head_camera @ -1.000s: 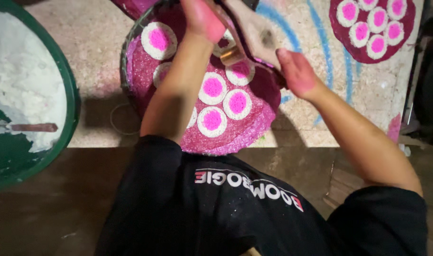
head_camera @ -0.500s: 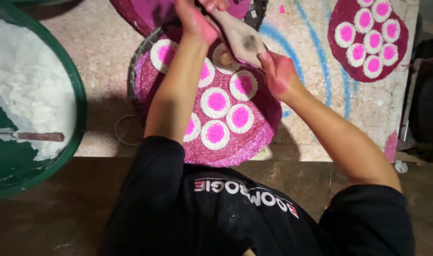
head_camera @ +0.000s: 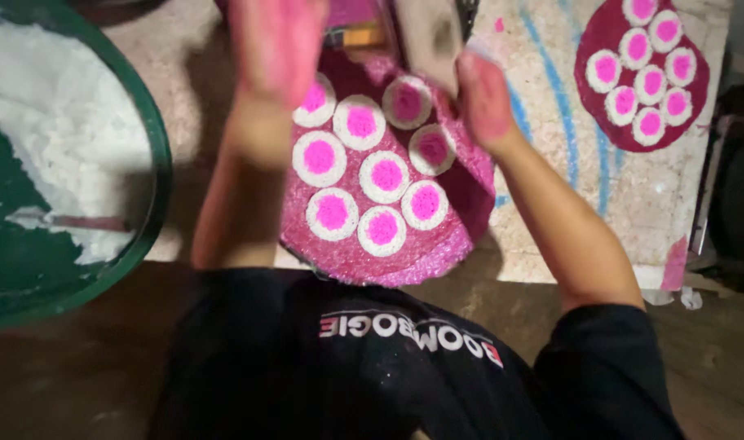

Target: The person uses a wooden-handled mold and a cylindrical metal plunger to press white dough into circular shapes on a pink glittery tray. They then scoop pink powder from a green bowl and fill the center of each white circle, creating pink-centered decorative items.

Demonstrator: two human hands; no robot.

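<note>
Since half a second ago the left hand [head_camera: 278, 49] has lifted higher, blurred; whether it grips anything I cannot tell. The right hand [head_camera: 482, 98] keeps grasping the pale scoop-like tool [head_camera: 433, 37] over the pink disc [head_camera: 380, 204] of white-ringed circles, so work continues at the disc's far edge.

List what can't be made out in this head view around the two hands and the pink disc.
- Left hand: motion-blurred, fingers cut off by the top edge.
- Pale tool at the right hand: blurred; kind and grip unclear.
- Pink disc: top hidden behind both hands.
- Green basin: cut off at left.
</note>
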